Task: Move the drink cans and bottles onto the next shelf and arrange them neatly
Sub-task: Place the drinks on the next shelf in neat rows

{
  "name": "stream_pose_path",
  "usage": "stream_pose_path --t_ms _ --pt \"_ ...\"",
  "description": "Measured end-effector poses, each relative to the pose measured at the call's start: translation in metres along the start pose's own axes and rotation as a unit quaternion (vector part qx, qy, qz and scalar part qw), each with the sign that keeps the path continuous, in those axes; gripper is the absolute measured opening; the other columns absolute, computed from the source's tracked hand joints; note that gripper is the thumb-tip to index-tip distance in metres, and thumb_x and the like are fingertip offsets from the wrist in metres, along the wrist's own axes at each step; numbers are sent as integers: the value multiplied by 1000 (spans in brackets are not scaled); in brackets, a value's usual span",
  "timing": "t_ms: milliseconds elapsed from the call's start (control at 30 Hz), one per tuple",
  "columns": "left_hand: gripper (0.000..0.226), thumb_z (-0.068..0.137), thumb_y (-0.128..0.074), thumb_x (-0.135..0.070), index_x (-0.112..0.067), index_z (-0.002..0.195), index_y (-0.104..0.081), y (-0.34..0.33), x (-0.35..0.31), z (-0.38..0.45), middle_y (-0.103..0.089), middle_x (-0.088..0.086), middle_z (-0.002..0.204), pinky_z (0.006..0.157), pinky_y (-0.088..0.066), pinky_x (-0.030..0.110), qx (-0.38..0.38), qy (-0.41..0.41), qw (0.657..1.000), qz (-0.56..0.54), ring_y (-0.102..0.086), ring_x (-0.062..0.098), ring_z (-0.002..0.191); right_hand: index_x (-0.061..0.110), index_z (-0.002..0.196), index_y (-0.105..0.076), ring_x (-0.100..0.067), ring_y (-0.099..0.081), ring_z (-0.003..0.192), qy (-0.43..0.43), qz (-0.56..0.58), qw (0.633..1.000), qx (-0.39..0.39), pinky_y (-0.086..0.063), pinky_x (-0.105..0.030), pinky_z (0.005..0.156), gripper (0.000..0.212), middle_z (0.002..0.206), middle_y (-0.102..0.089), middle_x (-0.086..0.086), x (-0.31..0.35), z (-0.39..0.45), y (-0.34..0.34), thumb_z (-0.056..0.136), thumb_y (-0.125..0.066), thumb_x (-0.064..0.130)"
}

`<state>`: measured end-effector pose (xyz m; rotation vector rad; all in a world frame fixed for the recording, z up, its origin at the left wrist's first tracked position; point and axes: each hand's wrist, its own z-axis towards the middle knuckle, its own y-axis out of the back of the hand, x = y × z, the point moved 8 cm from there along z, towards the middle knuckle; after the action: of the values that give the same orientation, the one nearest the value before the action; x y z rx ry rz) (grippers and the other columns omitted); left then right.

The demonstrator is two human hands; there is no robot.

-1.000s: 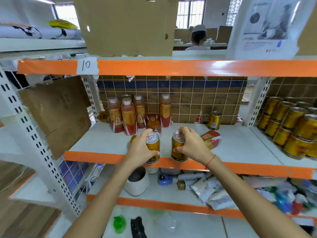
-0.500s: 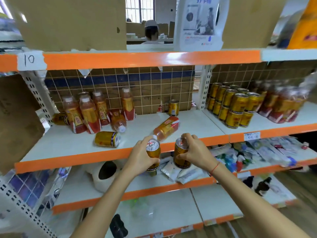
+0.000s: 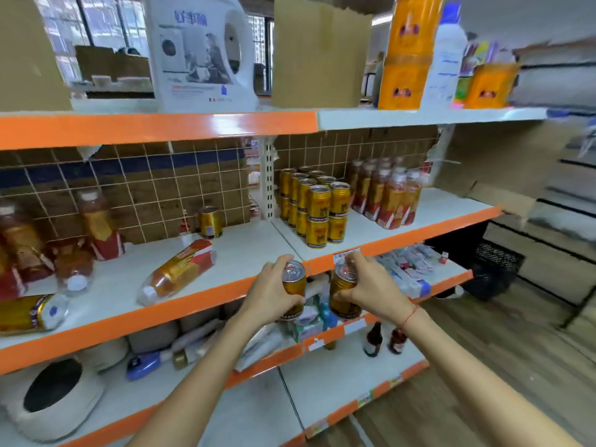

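Nearest the camera, two bare forearms reach forward, each hand wrapped around an upright gold drink can held in the air just in front of the orange shelf edge, about where the two bays meet. The left hand (image 3: 271, 293) is closed on the left can (image 3: 293, 287), fingers around the body with the thumb side low; the right hand (image 3: 367, 288) grips the right can (image 3: 344, 291), fingers curled around its upper half near the rim. The cans are stiff and smooth-sided, probably moderately heavy if full and a little slippery – a full wrap around the middle of the body, as here, looks the surest hold, and they should be set down flat on their bases so they do not tip. Beyond the hands, the left shelf (image 3: 251, 243) has scattered stock: a fallen bottle (image 3: 179, 272) lying on its side near the front, another toppled item at the far left edge, several standing bottles (image 3: 96, 224) by the tiled back wall, and a lone can (image 3: 210, 222) at the back. Further right, the next shelf (image 3: 445, 208) already carries a neat block of stacked cans (image 3: 317, 209) in rows two high, with a row of bottles (image 3: 387, 195) just beside it – the free surface in front of that block seems the likely place for these two.
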<state>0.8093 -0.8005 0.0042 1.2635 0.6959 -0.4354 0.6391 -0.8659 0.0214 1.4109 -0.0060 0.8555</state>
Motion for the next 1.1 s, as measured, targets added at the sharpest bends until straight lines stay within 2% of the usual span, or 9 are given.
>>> stream_pose_path --t_ms 267,400,500,633,733,833,900,1033,1100 --pt "84 75 -79 -26 -26 143 -31 -97 -100 61 -40 7 140 97 -41 33 18 -42 999 -14 -44 26 125 10 132 -37 -31 -49 110 -58 -26 998 -15 -45 -37 86 71 123 -45 -13 -119 4 78 76 -76 28" --pt "82 75 -78 -27 -24 142 -30 -132 -137 95 -40 8 140 95 -43 36 37 -64 997 9 -45 27 122 12 135 -36 -33 -48 114 -93 -24 995 -26 -46 -41 89 67 131 -40 -13 -167 11 100 79 -71 18" --pt "82 75 -79 -28 -24 141 -31 -154 -157 123 -42 8 136 94 -44 36 45 -79 996 20 -46 28 120 11 134 -36 -36 -50 107 -121 -27 992 -33 -49 -46 86 62 131 -34 -13 -198 19 114 81 -68 11" --pt "82 75 -78 -27 -25 142 -31 -181 -175 160 -42 9 135 97 -42 37 62 -95 993 20 -45 29 122 12 136 -35 -33 -52 98 -146 -34 988 -34 -50 -42 79 63 128 -34 -11 -238 34 127 82 -66 11" --pt "82 70 -81 -27 -25 138 -36 -199 -184 190 -47 8 129 96 -44 38 73 -111 991 9 -49 28 118 13 135 -38 -31 -51 102 -161 -36 985 -50 -49 -42 81 62 126 -37 -9 -262 47 136 79 -63 5" --pt "82 64 -84 -28 -26 133 -40 -213 -195 219 -51 6 125 94 -47 39 81 -127 988 -7 -54 26 112 14 131 -41 -32 -52 97 -172 -48 982 -55 -49 -44 82 58 115 -39 -6 -283 64 143 77 -61 4" --pt "79 63 -84 -26 -28 130 -41 -220 -200 236 -52 5 122 92 -48 38 86 -134 987 -17 -54 25 109 13 128 -42 -34 -53 95 -177 -48 981 -60 -50 -45 82 55 116 -40 -8 -295 77 148 77 -61 4" --pt "74 65 -83 -23 -29 126 -42 -228 -200 267 -52 5 119 89 -47 33 79 -138 987 -25 -55 24 107 12 130 -42 -30 -51 107 -173 -34 982 -62 -46 -40 88 59 121 -40 -8 -310 106 149 76 -67 9" --pt "75 66 -84 -23 -27 128 -42 -228 -195 279 -50 6 123 88 -43 27 74 -131 988 -24 -53 24 109 12 131 -42 -29 -49 111 -166 -24 984 -53 -46 -44 91 66 123 -40 -8 -314 122 145 73 -73 14"
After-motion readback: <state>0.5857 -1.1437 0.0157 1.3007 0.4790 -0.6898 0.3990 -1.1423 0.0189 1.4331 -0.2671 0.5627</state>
